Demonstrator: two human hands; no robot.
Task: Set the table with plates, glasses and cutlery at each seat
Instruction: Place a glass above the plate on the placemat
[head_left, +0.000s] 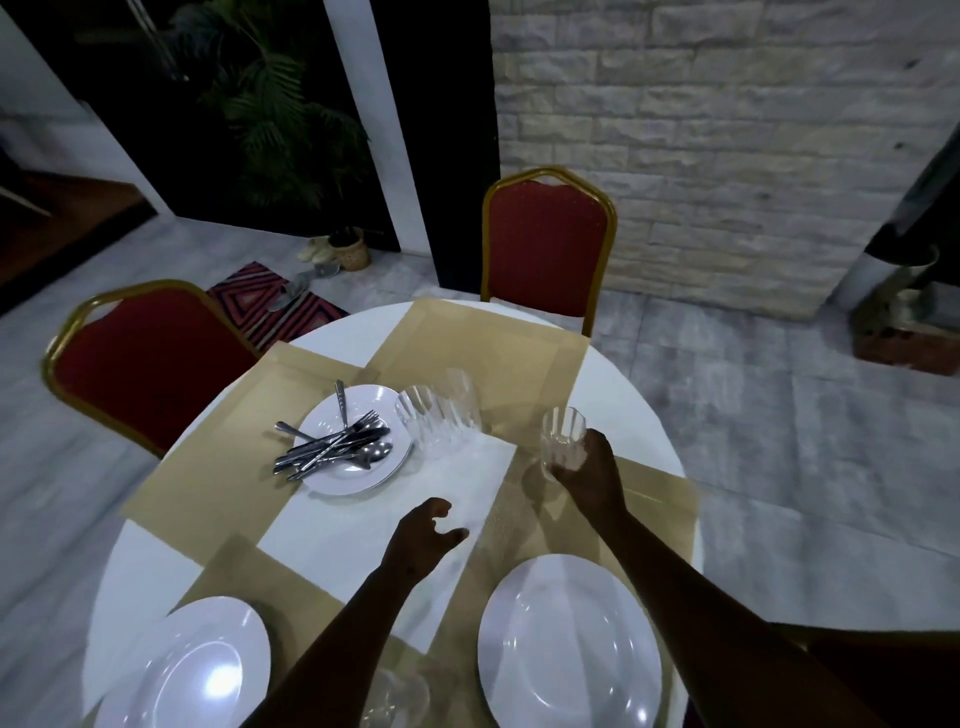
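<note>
Clear ribbed glass (562, 435) upright in right hand (592, 470) grip.

No legible text, label, brand, number or sign is present. The plates (353, 441), glasses (439, 421), cutlery (332, 441), placemats (208, 457) and chairs (545, 249) carry no readable markings.

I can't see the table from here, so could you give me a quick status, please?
Right hand holding clear ribbed glass over the placemat. Left hand open, empty. Path clear.
</note>
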